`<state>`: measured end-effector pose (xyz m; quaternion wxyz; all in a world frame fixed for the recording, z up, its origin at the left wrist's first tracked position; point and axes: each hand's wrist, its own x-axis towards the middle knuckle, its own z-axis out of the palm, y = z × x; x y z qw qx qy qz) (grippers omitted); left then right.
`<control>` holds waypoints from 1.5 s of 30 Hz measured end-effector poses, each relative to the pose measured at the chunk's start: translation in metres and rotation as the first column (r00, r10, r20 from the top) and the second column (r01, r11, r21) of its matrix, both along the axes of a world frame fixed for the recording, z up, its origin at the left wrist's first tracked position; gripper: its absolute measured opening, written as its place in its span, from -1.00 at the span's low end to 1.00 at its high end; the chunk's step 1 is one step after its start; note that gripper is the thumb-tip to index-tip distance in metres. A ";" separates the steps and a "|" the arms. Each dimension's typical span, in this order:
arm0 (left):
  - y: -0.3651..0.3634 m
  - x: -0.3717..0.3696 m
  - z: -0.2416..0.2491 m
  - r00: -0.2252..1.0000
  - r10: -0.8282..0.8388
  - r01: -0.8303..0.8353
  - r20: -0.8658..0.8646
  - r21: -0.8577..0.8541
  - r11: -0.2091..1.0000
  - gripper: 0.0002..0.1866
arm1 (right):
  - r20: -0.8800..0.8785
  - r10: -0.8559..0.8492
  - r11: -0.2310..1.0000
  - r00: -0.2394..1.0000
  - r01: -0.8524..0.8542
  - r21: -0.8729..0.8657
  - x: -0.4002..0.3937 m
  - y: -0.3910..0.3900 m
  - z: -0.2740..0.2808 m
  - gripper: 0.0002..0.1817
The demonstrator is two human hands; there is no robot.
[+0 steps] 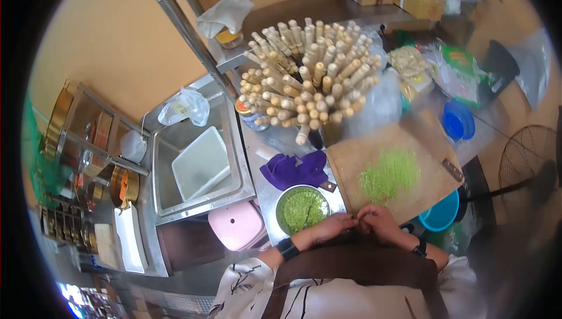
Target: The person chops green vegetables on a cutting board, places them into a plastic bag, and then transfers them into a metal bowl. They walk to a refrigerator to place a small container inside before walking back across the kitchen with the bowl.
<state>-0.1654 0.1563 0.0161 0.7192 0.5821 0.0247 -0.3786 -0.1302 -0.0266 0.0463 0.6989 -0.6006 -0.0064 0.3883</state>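
Observation:
My left hand [335,226] and my right hand [377,223] meet at the near edge of a wooden cutting board [351,158]. Their fingertips are pressed together, and anything between them is too small to make out. Chopped green vegetable [389,175] lies spread on the board. To the left of the board, a round metal bowl [280,216] holds more chopped green pieces [302,207]. Behind the bowl lies a purple cloth [295,169], with a knife handle [328,186] beside it. Another dark handle [452,169] rests on the board's right side.
Many wooden-handled sticks [319,79] stand bundled behind the board. A sink [161,193] with a white tray [202,164] is at left, above a pink stool [235,225]. Blue basins [458,121], a teal bucket [442,213] and a wire strainer [530,158] are at right.

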 end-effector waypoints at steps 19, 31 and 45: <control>0.033 -0.053 0.030 0.975 0.203 -0.208 0.088 0.049 0.977 -0.75 | 0.460 0.826 0.555 0.324 -0.335 -0.761 -0.024 0.050 0.036 -0.68; 0.004 -0.131 -0.032 0.682 -0.050 -0.486 0.730 0.502 0.716 -0.76 | 0.563 0.784 0.574 0.261 -0.648 -0.500 -0.044 0.053 -0.016 -0.78; -0.002 -0.219 -0.031 0.496 0.594 -0.850 0.634 0.216 0.480 -0.84 | 0.663 0.748 0.481 -0.026 -0.667 -0.569 -0.106 0.097 0.015 -0.85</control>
